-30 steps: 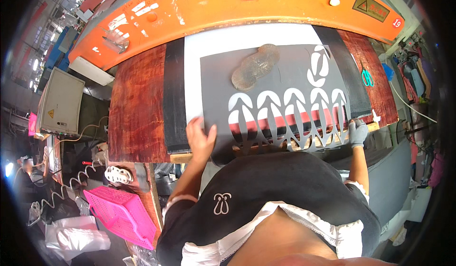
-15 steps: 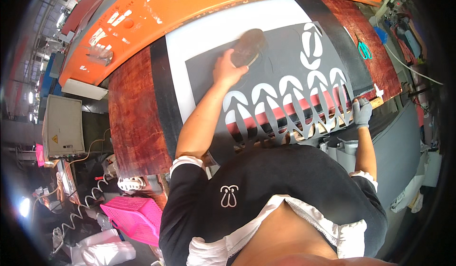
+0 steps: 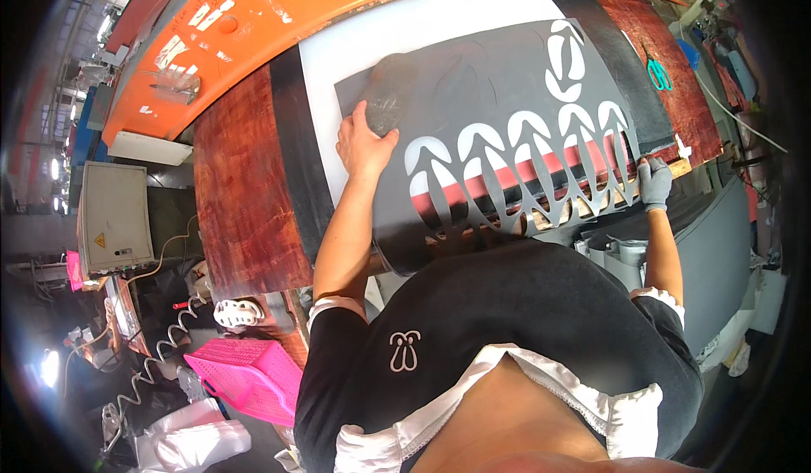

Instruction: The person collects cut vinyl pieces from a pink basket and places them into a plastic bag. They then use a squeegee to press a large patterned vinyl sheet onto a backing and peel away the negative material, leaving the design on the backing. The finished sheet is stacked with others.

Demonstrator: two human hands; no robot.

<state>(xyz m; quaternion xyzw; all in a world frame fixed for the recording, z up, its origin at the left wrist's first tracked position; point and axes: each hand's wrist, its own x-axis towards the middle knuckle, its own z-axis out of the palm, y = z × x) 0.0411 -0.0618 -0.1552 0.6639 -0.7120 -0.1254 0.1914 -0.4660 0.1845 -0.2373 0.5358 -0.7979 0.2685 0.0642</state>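
Observation:
A dark grey sheet (image 3: 363, 93) lies over a white board (image 3: 321, 61), with a row of sole-shaped cut-outs along its near side and more at its far right. On the left part of the sheet, my bare left hand (image 3: 365, 144) is closed on a dark, sole-shaped cutting die (image 3: 390, 93), thumb at its near end and fingers along its left side. My right hand (image 3: 655, 184), in a grey glove, is closed at the sheet's near right corner, beside a short wooden bar (image 3: 679, 169). Its fingertips are partly hidden.
An orange machine beam (image 3: 245, 29) spans the far side. Teal scissors (image 3: 659, 74) rest on the reddish-brown table (image 3: 232, 203), right of the sheet. At lower left stand a pink basket (image 3: 253, 380) and a grey electrical box (image 3: 116, 211). Grey sheet material (image 3: 718, 253) hangs at right.
My left hand has carried the die leftward over the sheet. My right hand stays at the near right corner. The whole view has shifted a little.

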